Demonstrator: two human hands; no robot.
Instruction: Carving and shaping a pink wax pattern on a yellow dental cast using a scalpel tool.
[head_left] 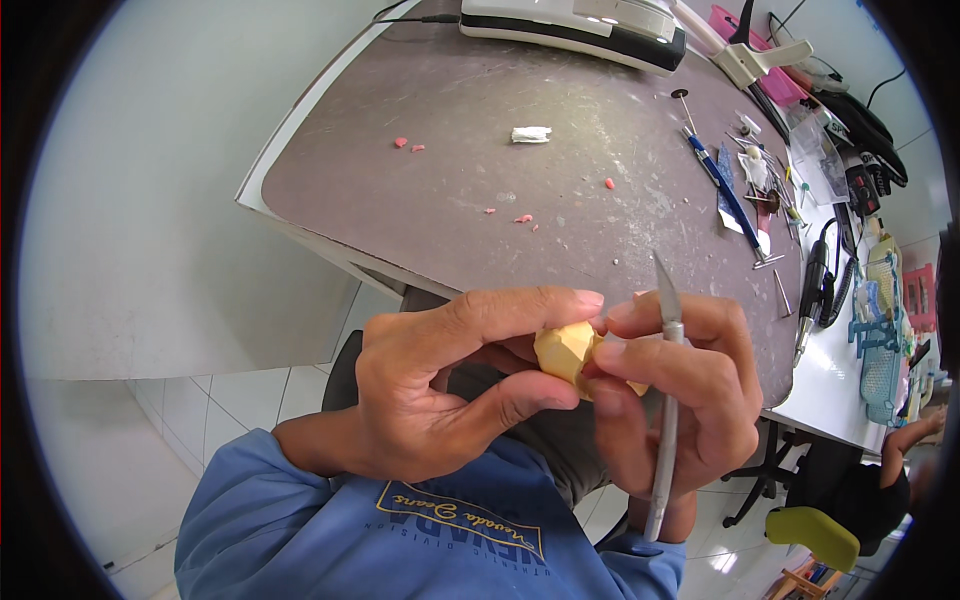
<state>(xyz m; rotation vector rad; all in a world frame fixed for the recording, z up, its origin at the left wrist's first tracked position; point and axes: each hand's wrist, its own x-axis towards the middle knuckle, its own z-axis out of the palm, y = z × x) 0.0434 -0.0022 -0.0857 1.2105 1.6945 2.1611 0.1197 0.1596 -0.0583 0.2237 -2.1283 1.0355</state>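
Note:
Between the thumb and index finger of my left hand (430, 385) is a small, pale yellow block (565, 350) with faceted sides, which looks like plaster. My right hand (705, 385) pinches the block's right side with its fingertips. That same hand carries a silver craft knife (667, 430) between its fingers, the pointed blade upward and the handle hanging down past the palm. The blade is apart from the block. Part of the block's right side is hidden behind my right fingers. Both hands are in the air near the table's front edge.
On the brown tabletop (350, 200) lie pink crumbs (401, 142) and a white roll (531, 134). A white-and-black device (575, 30) stands at the back. Tools, including a blue-handled one (725, 185), and a black rotary handpiece (813, 280) lie right. Another person (870, 490) sits far right.

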